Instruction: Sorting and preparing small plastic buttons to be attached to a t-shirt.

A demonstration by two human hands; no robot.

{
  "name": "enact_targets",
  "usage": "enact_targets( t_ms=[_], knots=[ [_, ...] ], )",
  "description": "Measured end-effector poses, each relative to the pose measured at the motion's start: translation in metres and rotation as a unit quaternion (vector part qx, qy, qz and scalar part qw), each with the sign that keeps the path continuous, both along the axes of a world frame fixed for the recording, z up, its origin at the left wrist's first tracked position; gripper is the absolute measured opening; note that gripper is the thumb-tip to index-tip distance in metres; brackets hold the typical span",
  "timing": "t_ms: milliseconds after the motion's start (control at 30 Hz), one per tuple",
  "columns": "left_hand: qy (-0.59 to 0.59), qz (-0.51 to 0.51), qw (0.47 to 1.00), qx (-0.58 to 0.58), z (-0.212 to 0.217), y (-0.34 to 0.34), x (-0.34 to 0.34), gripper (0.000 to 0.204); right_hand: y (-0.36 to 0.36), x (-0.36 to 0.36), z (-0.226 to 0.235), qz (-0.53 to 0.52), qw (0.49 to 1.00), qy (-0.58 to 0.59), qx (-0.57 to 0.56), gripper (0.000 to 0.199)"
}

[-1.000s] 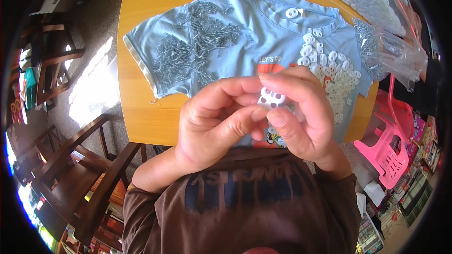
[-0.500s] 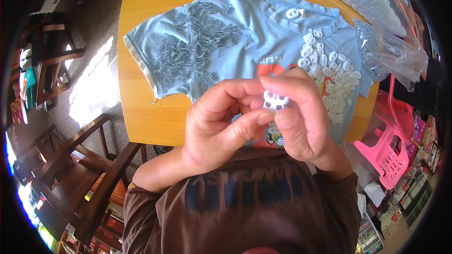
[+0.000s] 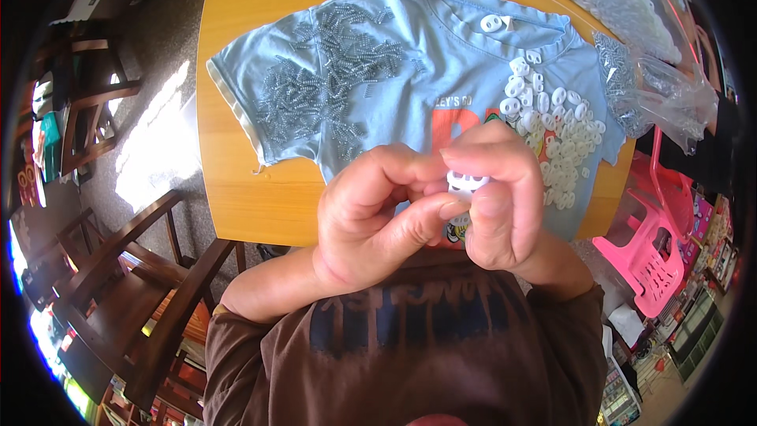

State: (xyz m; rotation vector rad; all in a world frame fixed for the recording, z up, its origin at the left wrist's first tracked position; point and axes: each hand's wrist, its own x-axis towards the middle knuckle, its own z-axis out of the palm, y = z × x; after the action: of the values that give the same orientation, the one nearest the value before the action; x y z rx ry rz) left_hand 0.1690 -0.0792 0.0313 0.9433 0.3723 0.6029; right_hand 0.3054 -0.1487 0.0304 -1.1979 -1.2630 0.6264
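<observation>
White plastic piece, pierced with dark holes, is up between both hands, above the surface and near its close edge. From lower left the left forearm slants up and inward; the right forearm is shorter in view, its elbow tucked near the body. Left hand and right hand meet at the middle, the fingers curled and pinched narrow on the piece, thumbs below and forefingers above.

Writing shows on two garments: big dark blue letters across the brown shirt, and, on the blue T-shirt spread over the surface, red print partly covered by the hands, with a small pale line of letters above it.

Since the earlier frames, both hands have come slightly nearer the body and to the right, and the piece has tipped more edge-on. Heaped springs and scattered white pieces lie on the T-shirt as before.
</observation>
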Motion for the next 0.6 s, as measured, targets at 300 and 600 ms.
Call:
enact_targets(
  t_ms=[300,600],
  knots=[
    [0.027,0.028,0.999,0.036,0.001,-0.003,0.001,0.02,0.002,-0.003,-0.005,-0.01,0.999,0.012,0.036,0.023],
    [0.044,0.027,0.992,0.117,-0.003,-0.002,0.002,0.019,0.003,-0.003,-0.013,-0.02,0.997,0.009,0.079,0.016]
  ],
)
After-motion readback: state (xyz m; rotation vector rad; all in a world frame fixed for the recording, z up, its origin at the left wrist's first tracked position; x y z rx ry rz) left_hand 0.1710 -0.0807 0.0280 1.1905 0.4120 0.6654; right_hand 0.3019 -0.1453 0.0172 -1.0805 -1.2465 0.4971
